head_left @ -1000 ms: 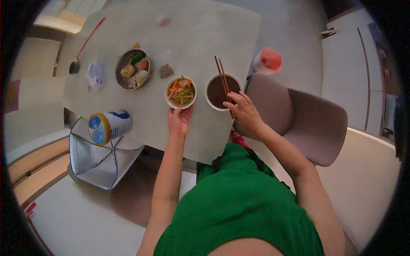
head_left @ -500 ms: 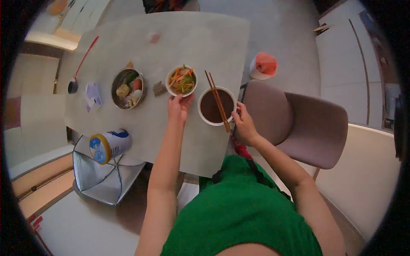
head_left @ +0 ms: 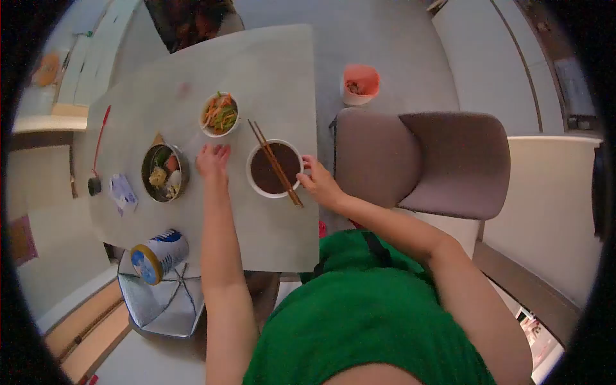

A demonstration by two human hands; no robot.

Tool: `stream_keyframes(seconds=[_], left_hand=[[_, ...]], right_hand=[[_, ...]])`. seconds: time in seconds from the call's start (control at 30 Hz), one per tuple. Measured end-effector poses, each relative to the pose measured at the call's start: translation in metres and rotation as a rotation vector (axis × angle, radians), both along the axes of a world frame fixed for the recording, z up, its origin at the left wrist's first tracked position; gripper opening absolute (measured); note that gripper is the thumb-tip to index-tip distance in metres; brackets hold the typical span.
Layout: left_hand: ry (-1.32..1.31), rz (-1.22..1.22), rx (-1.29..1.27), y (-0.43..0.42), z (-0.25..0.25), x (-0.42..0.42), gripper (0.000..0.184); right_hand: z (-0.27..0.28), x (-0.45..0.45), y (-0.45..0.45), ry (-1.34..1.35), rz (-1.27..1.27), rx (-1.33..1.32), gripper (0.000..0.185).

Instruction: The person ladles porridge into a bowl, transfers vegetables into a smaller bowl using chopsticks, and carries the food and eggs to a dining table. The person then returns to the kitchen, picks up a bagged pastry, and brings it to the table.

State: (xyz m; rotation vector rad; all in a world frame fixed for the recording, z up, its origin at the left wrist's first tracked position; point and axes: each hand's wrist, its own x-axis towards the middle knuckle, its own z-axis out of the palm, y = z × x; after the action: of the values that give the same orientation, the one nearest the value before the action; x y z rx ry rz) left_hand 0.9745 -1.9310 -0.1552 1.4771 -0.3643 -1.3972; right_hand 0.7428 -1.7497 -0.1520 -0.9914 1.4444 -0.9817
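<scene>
My left hand lies open over the table, its fingers pointing at a small white bowl of shredded vegetables just beyond them, with a slight gap between. To the right, a larger white bowl of dark liquid has a pair of brown chopsticks laid across its rim. The fingers of my right hand grip the right side of that bowl, near the table's edge. Left of my left hand stands a round metal bowl holding several foods, among them something green and pale pieces.
On the pale table are a white-purple packet and a can with a yellow rim at the near left edge. A grey-brown chair stands right of the table, a pink-lined bin behind it. A silvery lined container sits below the can.
My left hand has come off the vegetable bowl and opened, leaving a gap. My right hand stays at the bowl of dark liquid. The whole view has shifted and turned.
</scene>
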Motion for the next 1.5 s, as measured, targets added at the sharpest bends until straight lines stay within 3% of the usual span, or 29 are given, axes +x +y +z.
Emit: stream_keyframes(seconds=[0.07, 0.17, 0.27, 0.33, 0.4, 0.6, 0.73, 0.93, 1.07, 1.13, 1.33, 1.43, 1.5], left_hand=[[-0.127, -0.012, -0.117, 0.028, 0.01, 0.009, 0.033], [-0.305, 0.029, -0.168, 0.088, 0.036, 0.014, 0.017], [-0.352, 0.118, -0.148, 0.152, 0.045, 0.016, 0.019], [-0.48, -0.033, -0.138, 0.198, 0.049, 0.015, 0.023], [-0.587, 0.001, -0.092, 0.235, 0.064, -0.007, 0.031], [-0.54, -0.311, -0.123, 0.293, 0.071, -0.057, 0.039], [-0.297, -0.573, -0.134, 0.292, 0.065, -0.08, 0.035], [-0.421, -0.881, -0.304, 0.255, 0.018, -0.071, 0.027], [-0.308, -0.941, -0.299, 0.206, -0.01, -0.058, 0.024], [-0.393, -0.92, -0.312, 0.187, -0.009, -0.056, 0.024], [-0.396, -1.047, -0.347, 0.145, -0.01, -0.039, 0.02], [-0.279, -1.044, -0.347, 0.109, -0.007, -0.026, 0.018], [-0.364, -1.083, -0.394, 0.073, -0.002, -0.009, 0.016]], right_hand=[[-0.019, -0.001, 0.001, 0.027, 0.077, -0.065, 0.048], [-0.018, -0.011, 0.011, 0.021, 0.016, -0.116, 0.043], [0.027, -0.059, 0.025, 0.036, 0.161, 0.055, 0.033], [0.013, -0.091, 0.044, 0.051, 0.159, 0.045, 0.028], [0.014, -0.125, 0.066, 0.119, 0.181, 0.066, 0.026], [0.022, -0.207, 0.132, 0.29, 0.169, 0.126, 0.029], [0.021, -0.218, 0.173, 0.375, 0.12, 0.21, 0.036], [0.018, -0.172, 0.238, 0.44, 0.001, 0.44, 0.041], [-0.021, -0.134, 0.269, 0.425, -0.019, 0.484, 0.034], [-0.023, -0.118, 0.27, 0.518, 0.078, 0.47, 0.028], [0.007, -0.086, 0.216, 0.502, -0.001, 0.567, 0.03], [-0.021, -0.07, 0.191, 0.425, -0.035, 0.385, 0.031], [-0.04, -0.055, 0.173, 0.401, -0.101, 0.343, 0.031]])
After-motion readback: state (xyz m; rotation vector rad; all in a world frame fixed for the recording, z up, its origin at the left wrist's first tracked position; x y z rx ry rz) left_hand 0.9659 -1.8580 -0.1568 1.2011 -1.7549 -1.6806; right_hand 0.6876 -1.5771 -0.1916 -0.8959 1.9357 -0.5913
